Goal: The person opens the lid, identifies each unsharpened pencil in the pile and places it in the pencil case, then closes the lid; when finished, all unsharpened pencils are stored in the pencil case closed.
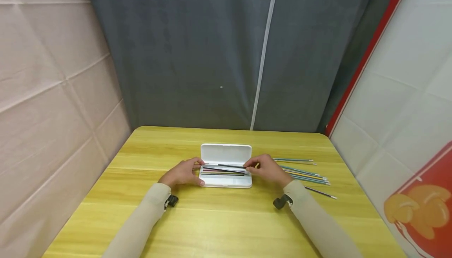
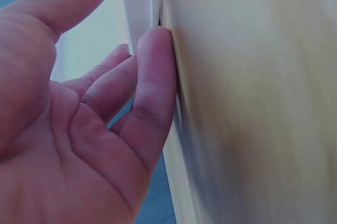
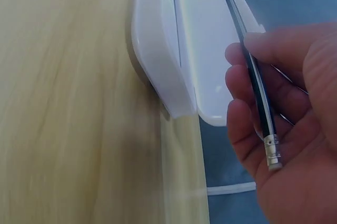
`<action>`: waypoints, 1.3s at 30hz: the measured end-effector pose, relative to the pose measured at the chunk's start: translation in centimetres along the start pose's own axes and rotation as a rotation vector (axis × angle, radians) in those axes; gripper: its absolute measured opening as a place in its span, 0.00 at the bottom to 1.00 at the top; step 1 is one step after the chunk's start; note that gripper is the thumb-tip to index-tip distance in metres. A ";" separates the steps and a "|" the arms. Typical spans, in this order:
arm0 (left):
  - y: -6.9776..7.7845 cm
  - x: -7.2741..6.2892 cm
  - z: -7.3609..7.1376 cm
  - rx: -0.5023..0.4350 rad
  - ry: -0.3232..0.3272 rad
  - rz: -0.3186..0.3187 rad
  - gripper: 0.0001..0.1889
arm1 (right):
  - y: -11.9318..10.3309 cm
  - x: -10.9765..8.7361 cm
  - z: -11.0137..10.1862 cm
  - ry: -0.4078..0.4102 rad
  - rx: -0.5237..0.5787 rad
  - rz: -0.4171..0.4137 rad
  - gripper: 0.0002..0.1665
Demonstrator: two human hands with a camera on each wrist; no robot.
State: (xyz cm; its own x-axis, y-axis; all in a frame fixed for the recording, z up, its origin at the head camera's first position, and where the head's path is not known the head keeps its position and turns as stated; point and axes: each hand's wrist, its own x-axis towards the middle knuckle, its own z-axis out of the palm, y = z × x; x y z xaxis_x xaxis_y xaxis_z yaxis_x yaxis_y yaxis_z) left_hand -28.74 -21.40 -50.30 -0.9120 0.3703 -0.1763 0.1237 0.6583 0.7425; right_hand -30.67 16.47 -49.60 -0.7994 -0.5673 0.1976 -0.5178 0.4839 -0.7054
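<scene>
A white pencil case lies on the table with its lid raised at the back. Several pencils lie lengthwise inside. My left hand holds the case's left end, thumb at the front corner and fingers farther back. In the left wrist view, fingertips rest against the white end wall. Over the case's right end, my right hand pinches a dark striped pencil between thumb and fingers. Its ferrule and eraser end points toward my palm, while the other end reaches over the case.
To the right lie several loose pencils, partly behind my right hand and forearm. One dark pencil lies apart, nearer me. The yellow wood table ends at a grey curtain, with pale cloth walls on both sides.
</scene>
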 end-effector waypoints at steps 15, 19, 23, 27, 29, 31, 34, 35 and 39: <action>-0.2 0.3 0.1 -0.015 0.008 0.004 0.39 | -0.3 2.2 2.5 -0.032 -0.009 -0.019 0.06; -0.2 0.3 0.1 -0.004 0.010 0.005 0.38 | -0.1 2.7 3.0 -0.026 -0.030 -0.038 0.05; -0.1 0.2 0.1 0.004 0.008 -0.001 0.38 | -0.1 3.1 3.5 -0.048 -0.048 -0.007 0.05; 0.1 0.1 0.2 0.008 0.005 -0.006 0.38 | -0.2 3.3 3.9 -0.059 -0.056 0.006 0.05; 0.1 0.1 0.2 0.011 0.006 -0.008 0.38 | -0.3 3.3 4.0 -0.052 -0.054 -0.002 0.05; 0.1 0.1 0.2 0.010 0.008 -0.008 0.39 | -0.3 3.4 4.1 -0.045 -0.049 -0.013 0.05; 0.1 0.2 0.2 0.006 0.012 -0.011 0.38 | -0.4 3.5 4.2 -0.044 -0.042 -0.015 0.04; 0.1 0.2 0.2 0.003 0.013 -0.011 0.38 | -0.4 3.5 4.2 -0.044 -0.038 -0.014 0.04; 0.2 0.0 0.2 -0.003 0.013 -0.016 0.38 | -0.3 3.7 4.4 -0.048 -0.032 -0.010 0.04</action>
State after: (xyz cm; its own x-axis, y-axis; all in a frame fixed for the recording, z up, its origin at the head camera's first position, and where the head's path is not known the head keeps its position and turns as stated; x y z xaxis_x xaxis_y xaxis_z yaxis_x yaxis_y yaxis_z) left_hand -28.65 -21.09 -50.30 -0.9189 0.3512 -0.1798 0.1078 0.6619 0.7418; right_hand -32.13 11.32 -51.64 -0.7790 -0.6033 0.1706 -0.5355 0.4987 -0.6815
